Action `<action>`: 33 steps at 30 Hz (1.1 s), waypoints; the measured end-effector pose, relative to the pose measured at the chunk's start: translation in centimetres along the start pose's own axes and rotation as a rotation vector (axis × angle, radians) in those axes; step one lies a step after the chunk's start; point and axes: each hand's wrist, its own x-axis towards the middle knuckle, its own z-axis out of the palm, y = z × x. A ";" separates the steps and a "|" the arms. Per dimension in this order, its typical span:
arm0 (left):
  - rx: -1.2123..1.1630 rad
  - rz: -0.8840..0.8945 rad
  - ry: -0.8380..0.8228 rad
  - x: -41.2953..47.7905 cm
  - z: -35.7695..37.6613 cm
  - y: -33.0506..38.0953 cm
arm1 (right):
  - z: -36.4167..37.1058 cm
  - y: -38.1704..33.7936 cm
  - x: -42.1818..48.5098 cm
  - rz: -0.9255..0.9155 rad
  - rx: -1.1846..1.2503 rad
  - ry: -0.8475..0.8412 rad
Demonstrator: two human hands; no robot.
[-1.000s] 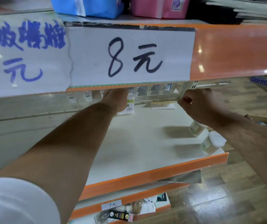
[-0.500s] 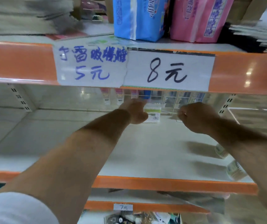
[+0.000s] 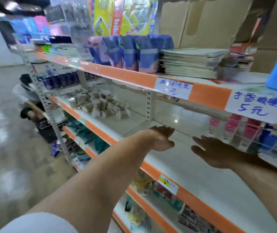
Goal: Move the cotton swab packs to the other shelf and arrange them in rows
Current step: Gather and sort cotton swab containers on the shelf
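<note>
- The left hand (image 3: pixel 161 138) hovered just right of the white perforated metal upright post (image 3: pixel 148 105), fingers straight and loosely spread, holding nothing.
- The right hand (image 3: pixel 213 152) hung further right of that post, fingers spread wide and likewise empty. Whether either palm touched the surface below could not be told.
- Under the 2 hands, right of the post, lay the white shelf board with an orange front edge (image 3: pixel 201 179).
- The small pale cotton swab packs (image 3: pixel 99 103) lay in a loose heap left of the post on the same level, well apart from both hands. Blur hid their print, so naming them was a judgement.
- Judged step: a fetch, with no pack yet in either hand and the heap not yet cleared.
- The next move likely called for carrying both hands left past the post and closing the fingers round a few packs. The packs would then go on the board right of the post, lined up in straight rows.
</note>
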 end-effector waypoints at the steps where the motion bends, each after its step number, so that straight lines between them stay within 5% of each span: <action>1: -0.003 -0.020 0.012 -0.9 -0.2 -1.7 | -0.4 -1.5 0.5 -0.017 0.018 -0.017; 8: -0.067 -0.096 0.074 -9.6 0.0 -14.3 | -1.8 -14.2 5.5 -0.132 -0.033 0.011; 20: -0.200 -0.425 0.062 -26.5 2.7 -41.4 | -1.5 -46.4 16.1 -0.454 -0.064 -0.031; 33: -0.185 -0.575 0.081 -25.2 1.9 -57.1 | -2.6 -58.2 32.4 -0.614 -0.046 -0.037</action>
